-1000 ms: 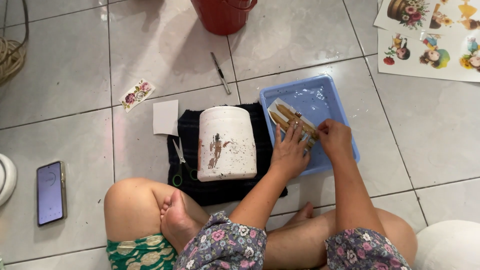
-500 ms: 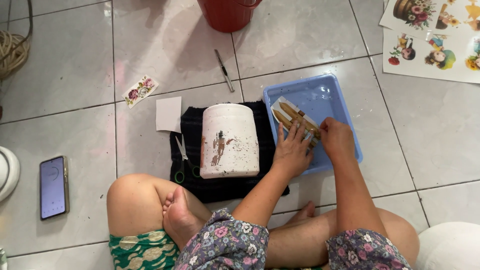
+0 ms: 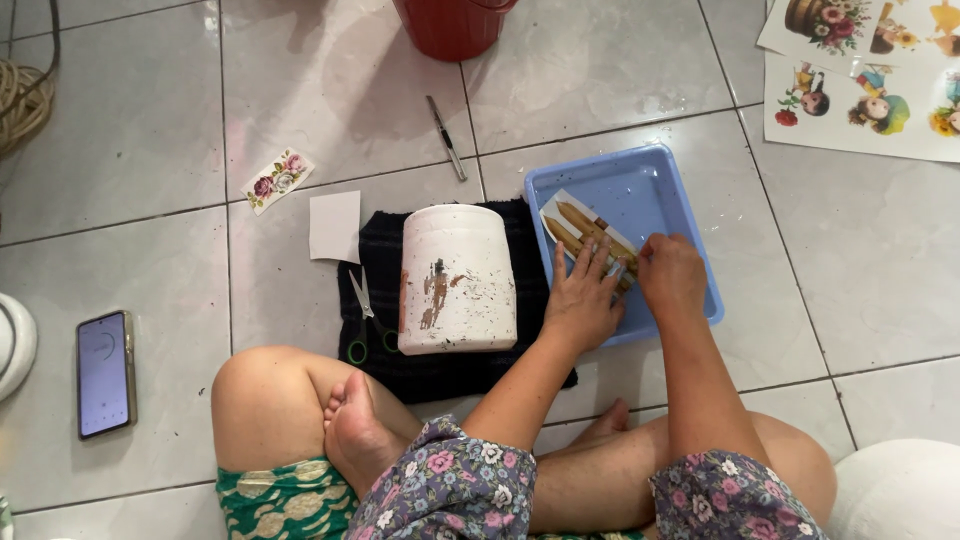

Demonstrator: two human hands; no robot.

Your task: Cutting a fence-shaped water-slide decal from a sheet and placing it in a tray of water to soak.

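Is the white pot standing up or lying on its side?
Lying on its side: the white pot rests lengthwise on the dark cloth, its painted wall facing up.

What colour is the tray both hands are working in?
Light blue tray, clearest in the head view.

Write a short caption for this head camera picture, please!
Both hands, left hand and right hand, press a picture sheet in a blue tray beside a white pot.

Home floor, grey tiles [image 3: 130, 150], phone [image 3: 104, 374], picture sheets [image 3: 868, 75]
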